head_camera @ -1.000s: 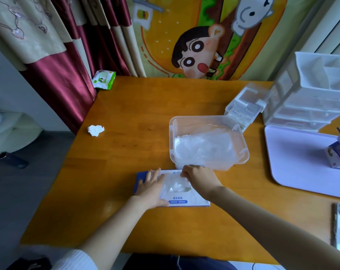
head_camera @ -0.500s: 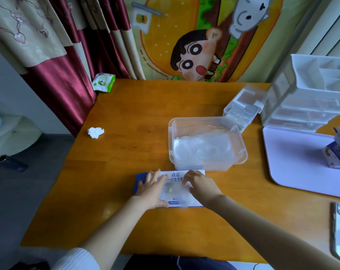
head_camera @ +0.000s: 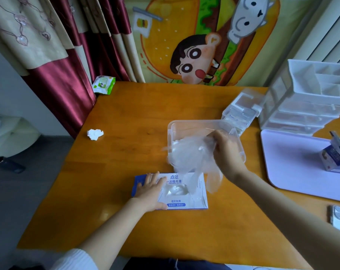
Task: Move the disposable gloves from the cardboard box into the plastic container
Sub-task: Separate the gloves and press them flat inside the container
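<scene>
Half a second before, both hands were low on the flat white and blue cardboard box (head_camera: 184,203), and the right one was picking at the hole in its top. At this moment the right hand (head_camera: 226,152) had gone up and away toward 1 o'clock from the box. Its fingers (head_camera: 214,136) were curled tight round a bunch of thin clear plastic gloves (head_camera: 190,154). The bunch hung in the air over the near side of the see-through plastic container (head_camera: 194,123). That container sat on the orange wooden table (head_camera: 126,152) at 12 o'clock from the box, just beside it. One long bit of glove seemed to trail back down to the hole, so the bunch was maybe not all the way out yet. The left hand (head_camera: 151,191) had stayed at the 9 o'clock end of the box. Its fingers (head_camera: 149,177) lay flat and straight, pressing the box down so it would not lift. More clear gloves seemed to lie in the container already, but they were hard to tell from the ones in the air. It looked like this bunch was nearly moved. It only had to come free, go a bit more toward 12 o'clock and be let go. I could not tell how many gloves remained inside the box.
</scene>
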A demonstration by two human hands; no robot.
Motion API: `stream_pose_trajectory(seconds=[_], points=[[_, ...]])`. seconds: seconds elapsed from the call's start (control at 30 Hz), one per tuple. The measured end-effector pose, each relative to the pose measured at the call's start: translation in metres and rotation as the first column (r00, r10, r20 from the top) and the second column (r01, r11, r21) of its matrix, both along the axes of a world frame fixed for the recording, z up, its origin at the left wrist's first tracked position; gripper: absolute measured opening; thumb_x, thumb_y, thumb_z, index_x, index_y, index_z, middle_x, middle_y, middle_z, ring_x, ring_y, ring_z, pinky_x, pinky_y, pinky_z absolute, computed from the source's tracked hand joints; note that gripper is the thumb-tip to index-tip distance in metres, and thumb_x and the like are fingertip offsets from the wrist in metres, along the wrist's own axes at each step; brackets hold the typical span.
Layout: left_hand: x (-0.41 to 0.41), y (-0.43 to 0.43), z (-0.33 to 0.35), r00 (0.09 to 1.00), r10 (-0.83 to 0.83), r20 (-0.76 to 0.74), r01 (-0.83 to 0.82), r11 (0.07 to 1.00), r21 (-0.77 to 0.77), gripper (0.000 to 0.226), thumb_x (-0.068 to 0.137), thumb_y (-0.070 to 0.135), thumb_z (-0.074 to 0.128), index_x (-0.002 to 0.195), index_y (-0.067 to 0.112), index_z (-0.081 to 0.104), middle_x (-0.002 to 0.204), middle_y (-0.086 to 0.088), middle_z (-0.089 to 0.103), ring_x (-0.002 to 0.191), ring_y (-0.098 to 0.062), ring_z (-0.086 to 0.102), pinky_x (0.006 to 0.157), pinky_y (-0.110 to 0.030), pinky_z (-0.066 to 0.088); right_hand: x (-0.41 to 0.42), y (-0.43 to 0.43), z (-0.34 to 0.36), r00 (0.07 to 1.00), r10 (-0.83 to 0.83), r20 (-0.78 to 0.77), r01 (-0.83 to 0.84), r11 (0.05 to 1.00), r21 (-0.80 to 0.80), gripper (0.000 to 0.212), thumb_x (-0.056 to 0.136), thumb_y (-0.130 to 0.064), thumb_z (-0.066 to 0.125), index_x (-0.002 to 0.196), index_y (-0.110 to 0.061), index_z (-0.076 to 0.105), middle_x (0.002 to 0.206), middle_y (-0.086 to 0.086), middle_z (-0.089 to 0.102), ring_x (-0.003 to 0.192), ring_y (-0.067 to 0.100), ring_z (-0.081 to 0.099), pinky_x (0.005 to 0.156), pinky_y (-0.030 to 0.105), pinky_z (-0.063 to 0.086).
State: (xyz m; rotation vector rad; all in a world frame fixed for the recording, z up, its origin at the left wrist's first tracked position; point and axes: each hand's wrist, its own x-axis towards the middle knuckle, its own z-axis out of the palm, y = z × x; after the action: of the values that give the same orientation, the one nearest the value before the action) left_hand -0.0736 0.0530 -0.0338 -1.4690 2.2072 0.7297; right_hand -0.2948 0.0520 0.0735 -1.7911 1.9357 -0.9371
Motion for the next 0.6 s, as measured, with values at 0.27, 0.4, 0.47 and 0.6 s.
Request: stream_pose_trajectory(seconds=[0.27,0.4,0.47,0.6], points=[[0.005,-0.010,0.023,0.901,0.187,-0.391,-0.261,0.955,-0.144,0.030,0.097,0.014,0.053,0.124,0.025,0.058,0.137,0.001,0.054,0.111,-0.015,0.060,0.092,-0.034,0.052,-0.017,-0.011,0.002,0.959,0.244,-0.143,-0.214,0.957,0.198,0.025,0.090,0.006,0.040,0.099,-0.010,0.057,0.078,-0.007,0.055,0.068,0.011,0.052,0.058,0.018,0.037],[-0.007,-0.020,0.060,0.708,0.155,-0.689,-0.387,0.901,-0.194,0.044,0.087,0.010,0.066,0.123,0.030,0.052,0.130,0.017,0.048,0.115,0.000,0.046,0.081,-0.008,0.040,-0.019,-0.009,-0.004,0.912,0.370,-0.178,-0.281,0.878,0.387,0.027,0.090,0.003,0.042,0.104,-0.011,0.061,0.087,-0.005,0.060,0.068,0.008,0.050,0.062,0.021,0.038],[-0.020,-0.021,0.079,0.689,0.133,-0.713,-0.237,0.970,-0.049,0.073,0.081,0.013,0.074,0.139,0.033,0.034,0.138,0.021,0.032,0.123,0.006,0.028,0.092,-0.007,0.028,-0.015,-0.009,-0.002,0.901,0.411,-0.137,-0.326,0.853,0.408,0.031,0.086,0.007,0.043,0.094,-0.015,0.063,0.087,-0.001,0.063,0.067,0.012,0.052,0.059,0.021,0.040],[-0.043,-0.022,0.090,0.671,0.113,-0.733,-0.118,0.992,0.044,0.053,0.085,0.015,0.071,0.130,0.023,0.046,0.121,0.013,0.055,0.113,-0.002,0.049,0.090,-0.018,0.041,-0.003,-0.007,0.007,0.897,0.432,0.092,-0.427,0.797,0.428,0.041,0.083,0.010,0.039,0.069,-0.024,0.055,0.066,-0.007,0.056,0.055,0.010,0.049,0.051,0.014,0.038]])
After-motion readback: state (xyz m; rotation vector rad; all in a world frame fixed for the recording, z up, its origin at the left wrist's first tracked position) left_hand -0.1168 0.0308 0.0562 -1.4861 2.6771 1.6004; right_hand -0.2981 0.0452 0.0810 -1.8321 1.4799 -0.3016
